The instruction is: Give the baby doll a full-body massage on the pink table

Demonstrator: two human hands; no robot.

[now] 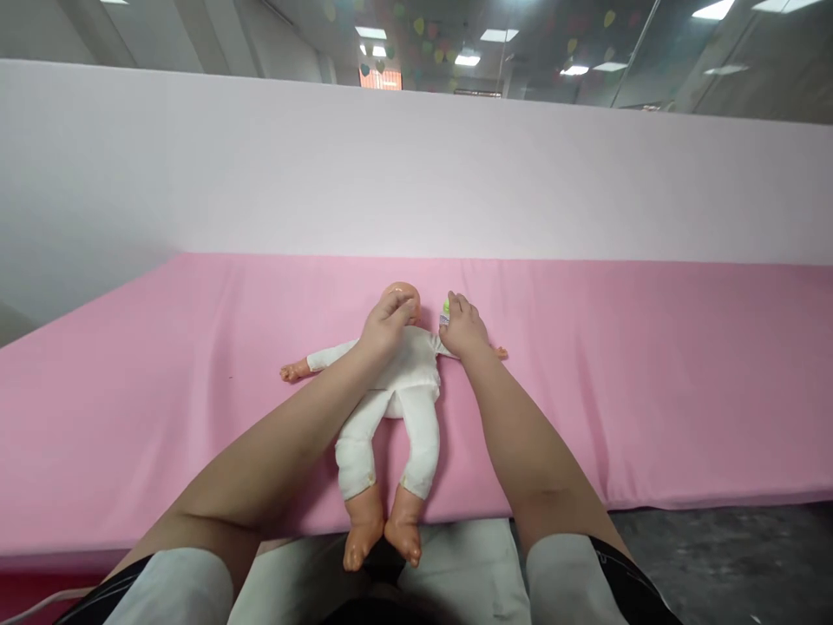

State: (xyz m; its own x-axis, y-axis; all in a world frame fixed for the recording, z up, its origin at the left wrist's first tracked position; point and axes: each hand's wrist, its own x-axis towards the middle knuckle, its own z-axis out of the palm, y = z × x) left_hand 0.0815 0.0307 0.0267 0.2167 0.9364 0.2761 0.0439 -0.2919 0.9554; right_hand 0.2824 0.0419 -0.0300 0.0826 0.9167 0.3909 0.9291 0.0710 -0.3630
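Note:
A baby doll [416,365] with a white cloth body lies on its back, its bare feet hanging past the table's near edge. My left hand [387,323] is bent over the doll's head [404,290] and covers most of its face. Its fingers are closed against the head; anything beneath them is hidden. Just right of the head, my right hand [464,326] is closed around a small container [445,311] with a light green top and a striped label. Fingers hide much of this container. Below that hand, the doll's arm lies stretched out on the cloth.
Pink cloth [683,373] covers the table. A white partition [416,174] rises along its back edge, with glass and ceiling lights beyond. A pale cable [52,599] runs at the lower left. Dark floor [735,555] shows at the lower right.

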